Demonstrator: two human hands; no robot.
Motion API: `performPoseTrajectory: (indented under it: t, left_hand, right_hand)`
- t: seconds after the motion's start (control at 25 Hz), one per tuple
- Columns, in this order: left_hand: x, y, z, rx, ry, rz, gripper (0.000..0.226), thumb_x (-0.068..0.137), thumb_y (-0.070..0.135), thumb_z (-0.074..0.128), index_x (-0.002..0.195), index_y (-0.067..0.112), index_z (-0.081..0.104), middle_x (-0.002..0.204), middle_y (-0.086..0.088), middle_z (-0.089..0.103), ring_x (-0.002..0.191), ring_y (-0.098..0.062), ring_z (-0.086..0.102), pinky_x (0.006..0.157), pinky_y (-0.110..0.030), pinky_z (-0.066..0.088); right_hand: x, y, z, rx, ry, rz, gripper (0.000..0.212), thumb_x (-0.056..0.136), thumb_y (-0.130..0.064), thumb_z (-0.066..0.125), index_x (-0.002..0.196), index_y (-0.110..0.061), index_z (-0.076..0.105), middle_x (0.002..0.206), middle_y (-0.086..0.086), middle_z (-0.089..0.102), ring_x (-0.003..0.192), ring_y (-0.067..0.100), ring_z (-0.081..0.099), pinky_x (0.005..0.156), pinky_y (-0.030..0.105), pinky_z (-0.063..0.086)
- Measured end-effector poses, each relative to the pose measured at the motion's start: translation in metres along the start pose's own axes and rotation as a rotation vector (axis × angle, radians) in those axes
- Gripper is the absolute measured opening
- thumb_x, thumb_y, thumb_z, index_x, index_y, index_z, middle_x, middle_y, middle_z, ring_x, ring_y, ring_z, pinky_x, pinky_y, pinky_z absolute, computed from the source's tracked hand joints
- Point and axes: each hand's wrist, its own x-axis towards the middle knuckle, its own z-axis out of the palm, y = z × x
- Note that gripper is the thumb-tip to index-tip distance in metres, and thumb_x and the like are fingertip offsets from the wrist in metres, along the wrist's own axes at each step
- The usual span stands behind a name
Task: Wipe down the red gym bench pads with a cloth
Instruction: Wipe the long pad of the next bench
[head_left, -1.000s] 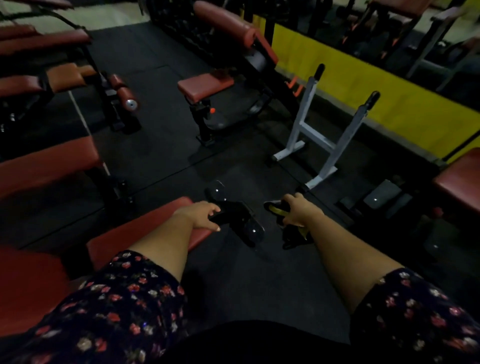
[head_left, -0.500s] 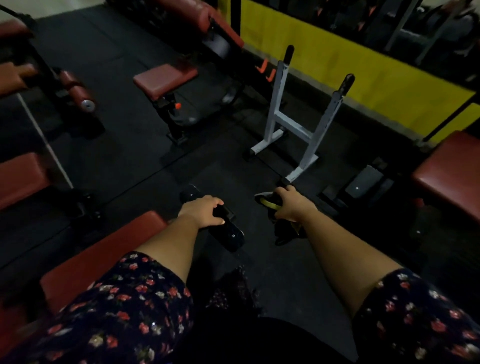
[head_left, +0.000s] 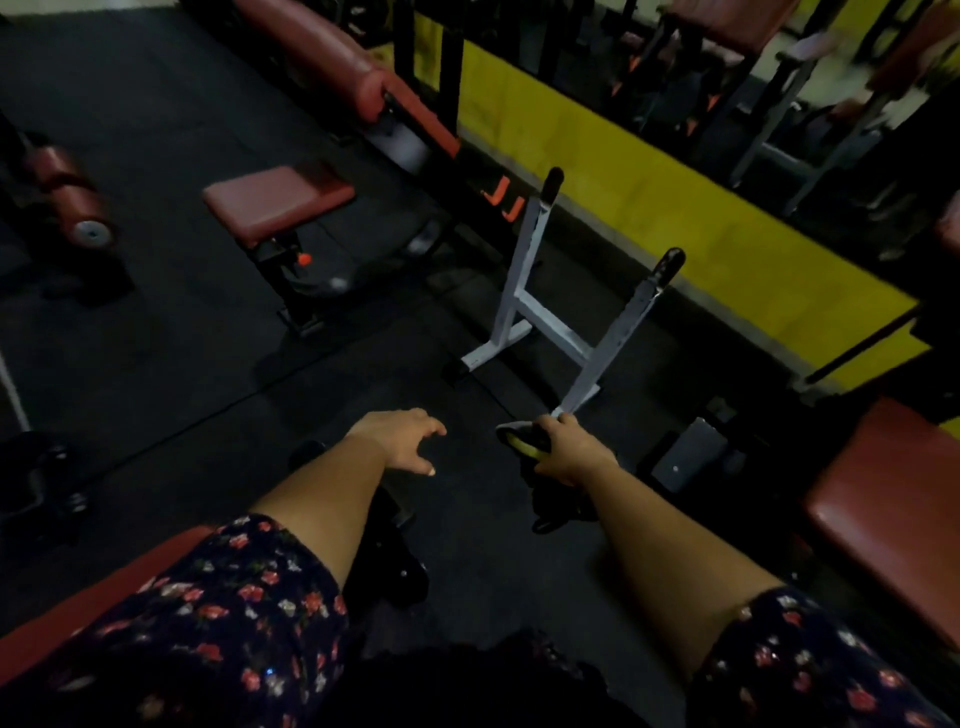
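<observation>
Far left, one red roller (head_left: 72, 200) on a dark frame, round and glossy, with a grey end cap. Near left, a flat red pad (head_left: 98, 603) runs under the left floral sleeve (head_left: 223, 618), only its edge showing. Further in and far, a small red seat pad (head_left: 275, 200) on a black post, smooth with a dull sheen, and behind it a long red pad (head_left: 322, 65) angling away. That's four flat red pads with the one still to come, plus the roller.

Two hands, both out over the black floor (head_left: 208, 338). The left hand (head_left: 400, 441) hangs in the air holding nothing, fingers (head_left: 428, 434) spread and loosely curved, thumb pointing down. No pad beneath it, just floor.

One cloth (head_left: 522, 444), dark with a yellow strip, bunched up. The right hand (head_left: 571, 452) grips it, fingers curled tight round the top while the rest droops below the wrist. The cloth touches no pad.

Just beyond the right hand, one white rack (head_left: 545, 317) with two black-tipped uprights stands on the floor. Behind it a yellow band (head_left: 675, 218) runs along the wall.

Near right, the fourth flat pad (head_left: 893, 499): wide, red, faintly shiny, well apart from the cloth.
</observation>
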Motion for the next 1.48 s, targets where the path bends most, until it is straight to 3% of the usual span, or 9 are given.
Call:
performPoseTrajectory:
  t: [0.16, 0.36, 0.48, 0.68, 0.88, 1.0, 1.2, 1.48]
  left_hand:
    - [0.031, -0.021, -0.023, -0.093, 0.049, -0.068, 0.073, 0.084, 0.051, 0.067, 0.146, 0.033, 0.035, 0.139, 0.004, 0.043, 0.124, -0.015, 0.047, 0.097, -0.038, 0.046]
    - [0.075, -0.042, -0.071, -0.313, 0.249, -0.261, 0.074, 0.083, 0.050, 0.069, 0.147, 0.034, 0.034, 0.139, 0.006, 0.044, 0.124, -0.013, 0.048, 0.099, -0.035, 0.045]
    - [0.101, -0.042, -0.093, -0.448, 0.347, -0.380, 0.075, 0.082, 0.050, 0.070, 0.147, 0.034, 0.034, 0.140, 0.003, 0.044, 0.123, -0.014, 0.049, 0.099, -0.036, 0.046]
    - [0.129, -0.042, -0.112, -0.320, 0.309, -0.469, 0.074, 0.084, 0.052, 0.066, 0.147, 0.035, 0.032, 0.147, 0.005, 0.036, 0.131, -0.019, 0.041, 0.101, -0.041, 0.044]
    - [0.136, -0.071, -0.135, -0.367, 0.377, -0.540, 0.074, 0.084, 0.050, 0.067, 0.147, 0.032, 0.033, 0.147, 0.002, 0.036, 0.131, -0.021, 0.041, 0.101, -0.041, 0.043]
    - [0.135, -0.098, -0.142, -0.436, 0.419, -0.601, 0.074, 0.083, 0.049, 0.069, 0.146, 0.033, 0.035, 0.147, 0.003, 0.036, 0.130, -0.020, 0.042, 0.101, -0.042, 0.043]
    - [0.128, -0.171, -0.142, -0.492, 0.420, -0.711, 0.075, 0.083, 0.050, 0.068, 0.147, 0.032, 0.034, 0.147, 0.002, 0.036, 0.131, -0.021, 0.041, 0.101, -0.043, 0.043]
    - [0.080, -0.311, -0.162, -0.531, 0.428, -0.904, 0.073, 0.085, 0.052, 0.065, 0.148, 0.037, 0.030, 0.149, 0.006, 0.033, 0.133, -0.020, 0.040, 0.102, -0.045, 0.043]
  right_hand:
    - [0.058, -0.003, -0.041, -0.077, -0.027, -0.073, 0.067, 0.079, -0.027, 0.069, 0.138, -0.025, 0.037, 0.130, 0.005, 0.036, 0.116, 0.031, 0.052, 0.092, 0.048, 0.050]
    - [0.155, -0.016, -0.109, -0.101, -0.010, -0.237, 0.073, 0.080, -0.024, 0.070, 0.143, -0.026, 0.033, 0.141, 0.005, 0.031, 0.123, 0.031, 0.048, 0.096, 0.044, 0.049]
    - [0.205, -0.025, -0.152, -0.138, -0.023, -0.371, 0.073, 0.080, -0.024, 0.070, 0.143, -0.026, 0.033, 0.136, 0.005, 0.032, 0.122, 0.035, 0.047, 0.092, 0.046, 0.049]
    - [0.259, -0.033, -0.189, -0.294, 0.014, -0.517, 0.068, 0.083, -0.024, 0.068, 0.141, -0.026, 0.033, 0.137, 0.005, 0.030, 0.109, 0.035, 0.054, 0.073, 0.040, 0.043]
    - [0.298, -0.061, -0.202, -0.330, -0.017, -0.598, 0.066, 0.080, -0.026, 0.070, 0.137, -0.027, 0.036, 0.133, 0.004, 0.032, 0.107, 0.033, 0.055, 0.078, 0.043, 0.052]
    - [0.322, -0.102, -0.207, -0.354, -0.043, -0.646, 0.070, 0.077, -0.027, 0.071, 0.138, -0.027, 0.036, 0.133, 0.003, 0.033, 0.110, 0.032, 0.055, 0.084, 0.045, 0.053]
    - [0.370, -0.196, -0.206, -0.435, -0.092, -0.763, 0.072, 0.077, -0.029, 0.071, 0.139, -0.026, 0.036, 0.130, 0.003, 0.035, 0.109, 0.032, 0.055, 0.081, 0.044, 0.053]
    - [0.436, -0.372, -0.203, -0.586, -0.109, -0.966, 0.071, 0.077, -0.028, 0.070, 0.139, -0.023, 0.037, 0.132, 0.005, 0.034, 0.114, 0.036, 0.053, 0.087, 0.048, 0.051]
